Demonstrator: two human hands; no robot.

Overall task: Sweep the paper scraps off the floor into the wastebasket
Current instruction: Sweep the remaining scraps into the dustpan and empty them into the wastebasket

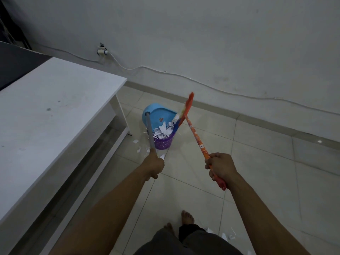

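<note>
A purple wastebasket [164,143] stands on the tiled floor, heaped with white paper scraps [164,131]. A blue dustpan [158,113] is tipped over its rim, and my left hand [155,165] grips the dustpan's grey handle [150,134]. My right hand [221,167] grips the orange broom handle [197,138]. The broom head [185,111] is raised, its bristles against the dustpan's edge above the basket. A few scraps [138,147] lie on the floor left of the basket. More scraps [223,235] lie near my feet.
A white table [55,115] fills the left side, its leg [122,115] close to the basket. A white cable [202,83] runs along the wall from a socket [101,50]. My bare feet [187,218] stand at the bottom centre.
</note>
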